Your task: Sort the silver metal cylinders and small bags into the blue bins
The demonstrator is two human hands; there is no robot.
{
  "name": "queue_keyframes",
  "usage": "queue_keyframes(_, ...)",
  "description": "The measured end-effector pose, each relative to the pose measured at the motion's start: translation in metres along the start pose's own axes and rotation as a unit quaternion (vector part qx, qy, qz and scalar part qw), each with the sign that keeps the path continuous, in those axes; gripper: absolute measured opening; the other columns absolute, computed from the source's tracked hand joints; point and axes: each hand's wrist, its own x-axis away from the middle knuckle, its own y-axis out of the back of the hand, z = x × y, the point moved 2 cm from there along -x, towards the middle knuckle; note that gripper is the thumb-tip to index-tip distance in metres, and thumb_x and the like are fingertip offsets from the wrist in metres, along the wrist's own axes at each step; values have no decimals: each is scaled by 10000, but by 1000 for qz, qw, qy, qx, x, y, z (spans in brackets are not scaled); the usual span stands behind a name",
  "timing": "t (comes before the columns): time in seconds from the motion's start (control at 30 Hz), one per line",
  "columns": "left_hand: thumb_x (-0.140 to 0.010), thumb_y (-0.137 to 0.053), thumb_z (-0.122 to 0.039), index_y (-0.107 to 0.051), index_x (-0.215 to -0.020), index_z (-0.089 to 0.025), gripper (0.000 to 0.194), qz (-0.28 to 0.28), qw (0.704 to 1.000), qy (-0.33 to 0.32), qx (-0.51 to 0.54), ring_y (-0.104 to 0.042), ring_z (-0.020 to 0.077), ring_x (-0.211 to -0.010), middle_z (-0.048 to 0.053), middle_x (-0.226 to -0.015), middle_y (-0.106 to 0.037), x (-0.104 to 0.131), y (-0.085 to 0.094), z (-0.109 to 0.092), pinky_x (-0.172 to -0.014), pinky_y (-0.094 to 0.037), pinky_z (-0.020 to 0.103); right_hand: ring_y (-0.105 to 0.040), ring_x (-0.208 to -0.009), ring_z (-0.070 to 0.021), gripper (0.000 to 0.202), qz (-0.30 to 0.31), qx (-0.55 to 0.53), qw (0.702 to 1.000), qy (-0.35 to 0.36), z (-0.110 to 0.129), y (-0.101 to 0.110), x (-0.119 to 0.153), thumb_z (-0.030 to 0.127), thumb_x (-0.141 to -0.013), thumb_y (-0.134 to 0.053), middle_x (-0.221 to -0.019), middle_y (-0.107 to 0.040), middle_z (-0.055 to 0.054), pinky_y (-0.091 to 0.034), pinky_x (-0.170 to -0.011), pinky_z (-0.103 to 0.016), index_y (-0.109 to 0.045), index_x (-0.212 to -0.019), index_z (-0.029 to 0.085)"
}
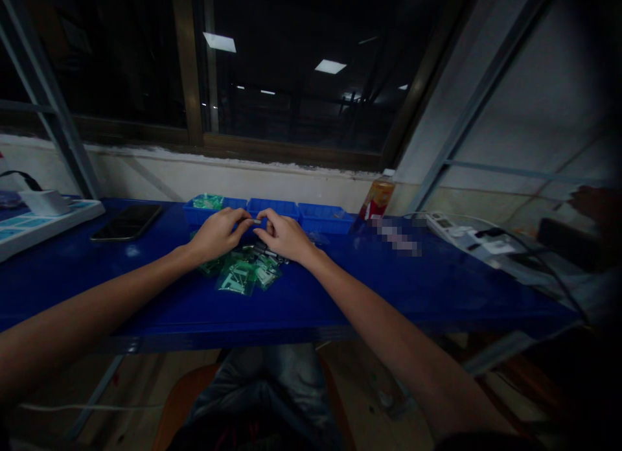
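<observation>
My left hand (221, 232) and my right hand (282, 234) meet above the blue table, fingers closed in pinches. Between their fingertips is a small pale piece (256, 222), too small to name, and both hands seem to grip it. Below them lie several clear green plastic bags (237, 276) with small metal parts inside. Loose metal parts (265, 249) lie just under my right hand, partly hidden by it. Behind the hands stand three blue bins: the left bin (191, 212) holds green bags, and beside it are the middle bin (275, 208) and the right bin (324, 219).
A phone (127, 222) lies to the left, near a white power strip (72, 218) with a plugged-in adapter. A bottle (378, 198) with a red and yellow label stands back right. Another power strip (447, 227) and cables lie at the far right.
</observation>
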Motion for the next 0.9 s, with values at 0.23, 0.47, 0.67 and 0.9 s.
queue_keyframes(0.23,-876,-398,-345,-557,-995,-150,278,1,1000,2,31,-575,178,-760,57,-824,-633,1,1,-1,-693,-440,301,-552,-699,-131,210,-9,16,1000,12,1,1,0,316,-882,-398,-798,-622,-19,-334,-618,-224,-531,-995,200)
queue_keyframes(0.47,-855,-449,-320,-549,-990,-164,230,-19,999,-19,32,-566,178,-798,54,-834,-620,1,2,-1,-710,-449,298,-568,-759,-144,249,-1,14,1000,5,3,0,0,335,-903,-340,-814,-626,-31,-353,-651,-235,-541,-955,198)
queue_keyframes(0.67,-889,-382,-336,-563,-925,-150,262,-20,999,-6,24,-562,176,-793,61,-865,-629,0,2,-1,-698,-438,296,-508,-602,-119,289,-5,-5,1000,9,2,0,1,361,-834,-482,-645,-558,27,-324,-569,-226,-487,-1075,201)
queue_keyframes(0.9,-889,-361,-363,-581,-931,-142,314,2,1000,5,22,-567,167,-727,60,-787,-626,1,2,-3,-679,-438,297,-554,-716,-133,201,-10,15,1000,11,3,0,1,307,-867,-429,-821,-627,-20,-346,-633,-228,-524,-1010,202)
